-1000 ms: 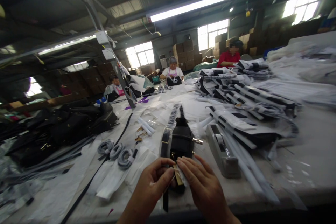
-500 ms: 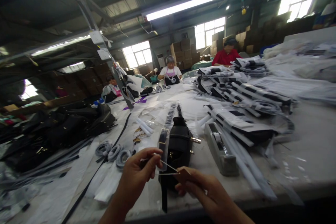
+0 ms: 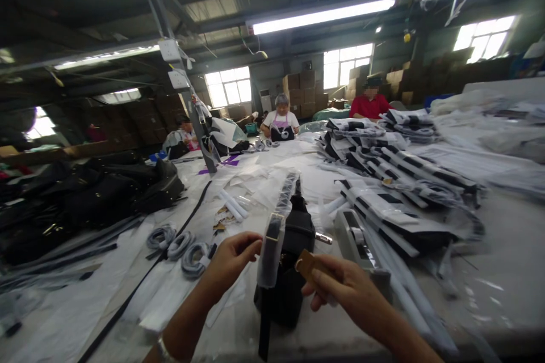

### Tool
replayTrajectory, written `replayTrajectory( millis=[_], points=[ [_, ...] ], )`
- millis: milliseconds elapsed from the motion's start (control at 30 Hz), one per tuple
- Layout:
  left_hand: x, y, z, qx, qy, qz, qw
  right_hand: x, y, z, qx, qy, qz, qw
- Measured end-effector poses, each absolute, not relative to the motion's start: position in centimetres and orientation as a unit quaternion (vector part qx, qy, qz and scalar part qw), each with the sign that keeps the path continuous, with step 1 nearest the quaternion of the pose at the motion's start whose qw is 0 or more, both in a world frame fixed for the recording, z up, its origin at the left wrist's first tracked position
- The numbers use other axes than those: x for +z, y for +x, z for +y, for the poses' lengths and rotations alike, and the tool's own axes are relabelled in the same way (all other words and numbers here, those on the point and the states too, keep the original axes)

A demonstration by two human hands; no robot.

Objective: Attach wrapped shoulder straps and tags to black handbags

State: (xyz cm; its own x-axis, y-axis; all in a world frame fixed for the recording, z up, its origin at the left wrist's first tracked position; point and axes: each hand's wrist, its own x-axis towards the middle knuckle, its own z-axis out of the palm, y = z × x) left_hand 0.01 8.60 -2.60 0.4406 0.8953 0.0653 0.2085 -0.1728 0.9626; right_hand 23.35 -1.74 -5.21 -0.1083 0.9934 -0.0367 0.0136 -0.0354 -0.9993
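A black bag (image 3: 298, 229) with gold-coloured metal fittings lies on the table in front of me. Along its left side runs a black strap (image 3: 272, 247) wrapped in clear plastic. My right hand (image 3: 340, 286) pinches a brown hang tag (image 3: 313, 266) over the bag's right side; a pale bit of string shows at the tag's corner. My left hand (image 3: 234, 258) is closed, thumb and index fingertips at the left edge of the wrapped strap. What those fingertips hold, if anything, is too small to make out.
A grey tape dispenser (image 3: 353, 232) stands right of the bag, beside white rolled tubes (image 3: 404, 278). Wrapped black-and-white bundles (image 3: 392, 210) pile up farther right. Coiled straps (image 3: 196, 259) lie at left, before heaped black bags (image 3: 106, 193). Several people sit across the table.
The string loop stretched between my hands is no longer visible. My right hand has moved right with the tag, and my left hand is now beside the wrapped strap. The view has shifted slightly.
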Motion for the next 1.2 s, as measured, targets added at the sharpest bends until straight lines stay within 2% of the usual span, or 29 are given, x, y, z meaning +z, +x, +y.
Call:
replayTrajectory(
  millis=[133,267,600,833,1033,1100,1200],
  points=[
    [-3.0,1.7,10.4,0.239,0.671,0.31,0.63,-4.1,22.6,0.8,0.508,-0.489,-0.54,0.46],
    [-3.3,3.0,11.7,0.214,0.659,0.271,0.668,-3.1,21.4,2.6,0.482,-0.506,-0.549,0.459],
    [-3.3,2.3,10.8,0.309,0.646,0.289,0.635,-4.4,21.5,2.2,0.481,-0.51,-0.549,0.456],
    [-4.2,-1.0,10.4,0.372,0.418,0.289,0.777,-5.5,22.1,-0.3,0.502,-0.526,-0.53,0.436],
    [-5.9,-2.4,8.2,0.442,0.402,0.243,0.764,-7.0,21.3,-2.1,0.466,-0.531,-0.564,0.428],
    [-5.6,-2.5,7.6,0.427,0.466,0.247,0.735,-7.8,20.6,-2.4,0.522,-0.513,-0.531,0.427],
    [-4.5,-2.6,7.1,0.356,0.586,0.254,0.682,-9.2,18.9,-2.8,0.669,-0.441,-0.429,0.417]
  ],
)
